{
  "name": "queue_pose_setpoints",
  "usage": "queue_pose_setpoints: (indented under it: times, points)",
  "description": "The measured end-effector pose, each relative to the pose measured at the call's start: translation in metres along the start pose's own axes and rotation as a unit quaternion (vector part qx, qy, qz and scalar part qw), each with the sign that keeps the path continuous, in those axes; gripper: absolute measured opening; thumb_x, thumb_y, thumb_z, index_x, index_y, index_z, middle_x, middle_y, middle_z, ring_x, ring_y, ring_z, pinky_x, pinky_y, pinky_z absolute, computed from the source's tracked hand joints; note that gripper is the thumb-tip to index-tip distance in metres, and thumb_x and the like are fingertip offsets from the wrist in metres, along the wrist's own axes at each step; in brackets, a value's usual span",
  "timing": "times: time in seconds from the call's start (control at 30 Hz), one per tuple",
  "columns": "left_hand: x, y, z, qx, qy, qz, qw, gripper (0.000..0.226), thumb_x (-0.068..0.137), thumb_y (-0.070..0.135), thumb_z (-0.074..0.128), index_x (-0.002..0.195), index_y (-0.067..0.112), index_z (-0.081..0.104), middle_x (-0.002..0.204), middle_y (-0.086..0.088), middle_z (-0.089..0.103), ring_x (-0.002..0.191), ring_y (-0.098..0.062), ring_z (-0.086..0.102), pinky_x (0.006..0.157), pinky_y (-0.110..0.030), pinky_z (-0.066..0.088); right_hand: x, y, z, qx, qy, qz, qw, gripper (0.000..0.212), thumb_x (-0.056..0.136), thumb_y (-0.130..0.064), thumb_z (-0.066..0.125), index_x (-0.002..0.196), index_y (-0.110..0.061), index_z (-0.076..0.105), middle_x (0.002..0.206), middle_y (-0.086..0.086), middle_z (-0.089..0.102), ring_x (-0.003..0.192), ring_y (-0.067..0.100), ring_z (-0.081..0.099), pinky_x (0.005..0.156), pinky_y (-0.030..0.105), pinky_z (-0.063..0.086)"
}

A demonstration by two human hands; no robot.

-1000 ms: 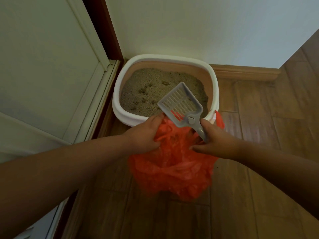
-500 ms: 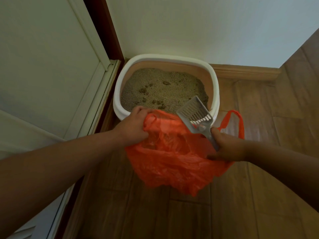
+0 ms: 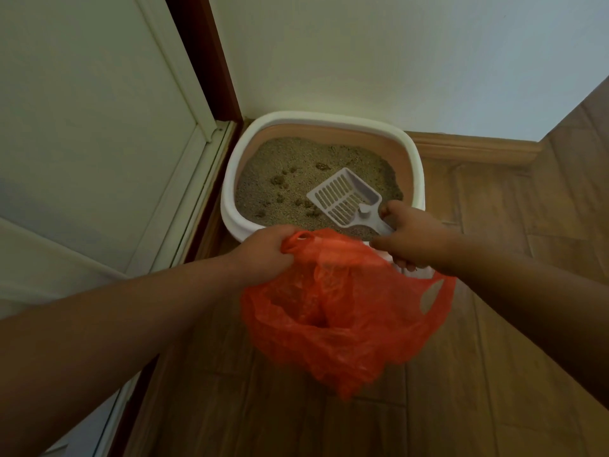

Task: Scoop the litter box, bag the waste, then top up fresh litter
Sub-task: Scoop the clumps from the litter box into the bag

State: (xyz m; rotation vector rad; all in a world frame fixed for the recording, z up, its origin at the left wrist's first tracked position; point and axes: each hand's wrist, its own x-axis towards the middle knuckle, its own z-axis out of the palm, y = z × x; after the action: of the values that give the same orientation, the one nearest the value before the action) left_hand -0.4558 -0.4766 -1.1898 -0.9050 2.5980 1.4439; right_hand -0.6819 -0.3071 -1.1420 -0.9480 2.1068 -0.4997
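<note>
Scoop swung out over the litter, bag held ready.

The right hand, fingers wrapped round the handle, has carried the grey slotted plastic scoop from the bag's mouth out over the white-rimmed oval litter box, above dark clumps still lying in the litter. The left hand pinches a handle of the thin orange plastic bag, now hanging open just in front of the box. Scooping looks about to begin.

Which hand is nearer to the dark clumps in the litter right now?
Left, narrowly. The left hand grips the orange bag at the litter box near rim, below the clumps. The right hand holds the scoop handle, farther right.
</note>
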Motion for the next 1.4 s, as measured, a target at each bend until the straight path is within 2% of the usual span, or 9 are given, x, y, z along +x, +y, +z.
queue_pose_setpoints:
  times: [0.13, 0.23, 0.43, 0.57, 0.83, 1.0, 1.17, 1.3, 1.4]
  points:
    - [0.007, 0.004, -0.003, -0.07, 0.021, -0.034, 0.997, 0.034, 0.098, 0.014, 0.067, 0.126, 0.033, 0.07, 0.108, 0.005, 0.076, 0.092, -0.011, 0.076, 0.084, -0.044, 0.065, 0.004, -0.021, -0.007, -0.04, -0.014, 0.007, 0.999, 0.052, 0.094, -0.024, 0.071, 0.139, -0.018, 0.046, 0.083, 0.008, 0.065, 0.05, 0.014, 0.062, 0.041, 0.022, 0.047]
    - [0.011, 0.009, -0.008, -0.067, 0.008, -0.034, 0.997, 0.036, 0.096, 0.008, 0.066, 0.123, 0.031, 0.068, 0.103, 0.002, 0.076, 0.086, -0.02, 0.077, 0.076, -0.044, 0.066, 0.007, -0.032, -0.013, -0.109, -0.053, -0.003, 0.993, 0.038, 0.096, -0.045, 0.064, 0.123, -0.02, 0.056, 0.081, 0.008, 0.069, 0.054, 0.017, 0.062, 0.043, 0.024, 0.05]
    - [0.026, 0.014, -0.009, 0.041, 0.018, -0.052, 0.998, 0.024, 0.086, 0.0, 0.064, 0.081, 0.023, 0.067, 0.08, 0.001, 0.069, 0.075, -0.02, 0.068, 0.07, -0.038, 0.058, 0.029, -0.026, -0.006, -0.178, -0.005, -0.006, 0.984, 0.033, 0.101, -0.039, 0.053, 0.103, -0.01, 0.067, 0.082, 0.004, 0.067, 0.068, 0.016, 0.06, 0.056, 0.028, 0.046]
    - [0.027, 0.017, -0.008, 0.058, -0.022, -0.093, 0.994, 0.025, 0.094, 0.009, 0.066, 0.101, 0.028, 0.08, 0.091, 0.0, 0.077, 0.081, -0.018, 0.075, 0.077, -0.035, 0.064, 0.029, -0.018, -0.002, -0.164, -0.003, 0.02, 0.986, 0.025, 0.102, -0.032, 0.049, 0.104, -0.013, 0.064, 0.092, 0.004, 0.065, 0.076, 0.016, 0.059, 0.061, 0.03, 0.044]
    - [0.024, 0.018, -0.025, 0.042, -0.013, -0.096, 0.994, 0.038, 0.09, 0.008, 0.066, 0.125, 0.021, 0.07, 0.104, -0.001, 0.076, 0.09, -0.017, 0.074, 0.087, -0.041, 0.063, 0.068, -0.025, 0.002, -0.212, -0.011, 0.025, 0.977, 0.029, 0.101, -0.024, 0.053, 0.098, -0.005, 0.075, 0.082, 0.008, 0.068, 0.07, 0.018, 0.06, 0.06, 0.027, 0.046]
    - [0.026, 0.011, -0.034, 0.005, 0.004, -0.118, 0.993, 0.043, 0.089, 0.006, 0.067, 0.129, 0.023, 0.068, 0.11, -0.001, 0.075, 0.096, -0.017, 0.074, 0.091, -0.041, 0.062, 0.081, -0.033, 0.012, -0.217, -0.026, 0.027, 0.975, 0.038, 0.103, -0.032, 0.054, 0.07, -0.012, 0.057, 0.08, 0.009, 0.063, 0.068, 0.017, 0.056, 0.066, 0.03, 0.047]
    - [0.029, 0.002, -0.026, -0.036, 0.008, -0.122, 0.992, 0.044, 0.09, 0.004, 0.067, 0.128, 0.025, 0.067, 0.106, 0.0, 0.076, 0.088, -0.015, 0.077, 0.082, -0.036, 0.065, 0.092, -0.031, 0.019, -0.205, -0.018, 0.048, 0.978, 0.039, 0.102, -0.023, 0.053, 0.065, -0.01, 0.05, 0.066, 0.005, 0.051, 0.056, 0.015, 0.045, 0.052, 0.026, 0.037]
    - [0.03, -0.002, -0.026, -0.057, 0.016, -0.132, 0.989, 0.042, 0.09, 0.004, 0.067, 0.123, 0.029, 0.069, 0.102, 0.001, 0.077, 0.082, -0.012, 0.077, 0.076, -0.03, 0.065, 0.097, -0.036, 0.021, -0.196, -0.019, 0.053, 0.979, 0.037, 0.102, -0.025, 0.052, 0.069, -0.009, 0.052, 0.069, 0.006, 0.053, 0.061, 0.018, 0.048, 0.061, 0.032, 0.042]
    - [0.035, -0.004, -0.031, -0.064, 0.033, -0.129, 0.989, 0.04, 0.09, 0.003, 0.066, 0.123, 0.026, 0.07, 0.103, -0.002, 0.078, 0.085, -0.014, 0.077, 0.076, -0.029, 0.064, 0.103, -0.039, 0.025, -0.192, -0.022, 0.061, 0.979, 0.038, 0.102, -0.02, 0.052, 0.066, -0.008, 0.05, 0.064, 0.005, 0.046, 0.055, 0.016, 0.041, 0.052, 0.029, 0.034]
